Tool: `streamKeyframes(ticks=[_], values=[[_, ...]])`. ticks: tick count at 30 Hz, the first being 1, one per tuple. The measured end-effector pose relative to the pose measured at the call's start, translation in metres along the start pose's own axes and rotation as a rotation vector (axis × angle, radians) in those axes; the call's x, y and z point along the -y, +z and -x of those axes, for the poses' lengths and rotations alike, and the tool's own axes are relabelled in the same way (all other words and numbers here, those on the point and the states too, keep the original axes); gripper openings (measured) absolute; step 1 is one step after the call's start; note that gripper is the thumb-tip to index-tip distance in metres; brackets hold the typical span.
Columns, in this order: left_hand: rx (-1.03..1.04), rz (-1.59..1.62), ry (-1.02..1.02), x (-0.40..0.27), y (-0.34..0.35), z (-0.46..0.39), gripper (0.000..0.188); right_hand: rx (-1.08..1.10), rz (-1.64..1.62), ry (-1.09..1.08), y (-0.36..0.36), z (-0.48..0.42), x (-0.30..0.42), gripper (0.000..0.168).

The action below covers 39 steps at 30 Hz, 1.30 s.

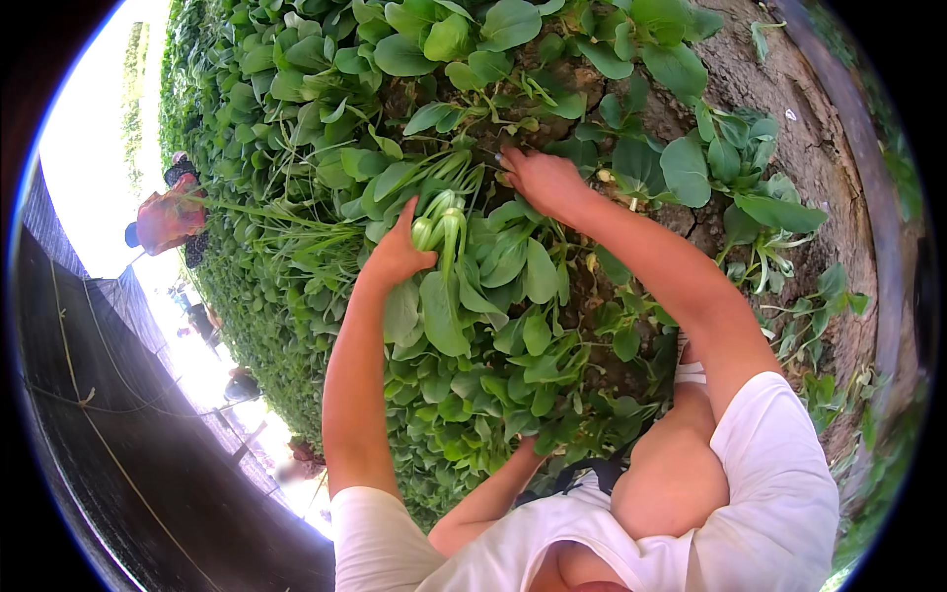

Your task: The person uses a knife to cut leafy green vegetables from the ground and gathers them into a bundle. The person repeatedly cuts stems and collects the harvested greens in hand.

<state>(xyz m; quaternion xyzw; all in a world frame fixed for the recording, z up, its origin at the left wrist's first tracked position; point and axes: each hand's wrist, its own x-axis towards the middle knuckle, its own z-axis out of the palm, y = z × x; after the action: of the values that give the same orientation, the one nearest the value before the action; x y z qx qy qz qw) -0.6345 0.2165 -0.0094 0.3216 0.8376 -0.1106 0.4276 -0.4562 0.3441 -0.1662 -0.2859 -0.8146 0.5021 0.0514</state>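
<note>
My left hand (399,255) grips a bunch of leafy greens (447,222) by its pale, thick stem bases. Broad leaves of the bunch spread to both sides of the hand. My right hand (544,181) reaches down to the soil just right of the bunch, its fingers bent near the thin stems of standing plants. Something small and greyish shows at its fingertips, too small to name; whether the fingers hold anything is unclear. Rooted leafy green plants (510,26) stand close beyond the hands.
Dense greens with long grass blades (311,237) stretch left. Cracked bare soil (806,148) runs along the right, with loose leafy plants (777,251) on it. Another person (170,214) is bent over in the field. A dark shade net (111,414) hangs lower left. My bent knee (669,473) is close below.
</note>
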Motion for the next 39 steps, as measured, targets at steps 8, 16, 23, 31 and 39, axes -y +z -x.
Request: streamKeyframes(ticks=[8, 16, 23, 31, 39], values=[[-0.147, -0.014, -0.031, 0.003, 0.013, 0.002, 0.084, 0.123, -0.032, -0.015, 0.006, -0.024, -0.011, 0.042], [-0.23, -0.021, -0.023, 0.012, 0.031, 0.0, 0.078, 0.08, -0.034, -0.047, 0.016, -0.028, -0.02, 0.043], [-0.274, -0.025, 0.04, 0.016, 0.043, 0.004, 0.074, 0.247, 0.067, -0.037, -0.005, -0.013, -0.025, 0.041], [-0.53, -0.185, 0.246, 0.027, 0.084, 0.043, 0.078, 0.127, -0.584, 0.197, 0.011, 0.015, -0.05, 0.056], [-0.544, -0.439, 0.329, 0.015, 0.084, 0.097, 0.066, 0.448, -1.389, 0.279, -0.034, 0.014, 0.032, 0.049]])
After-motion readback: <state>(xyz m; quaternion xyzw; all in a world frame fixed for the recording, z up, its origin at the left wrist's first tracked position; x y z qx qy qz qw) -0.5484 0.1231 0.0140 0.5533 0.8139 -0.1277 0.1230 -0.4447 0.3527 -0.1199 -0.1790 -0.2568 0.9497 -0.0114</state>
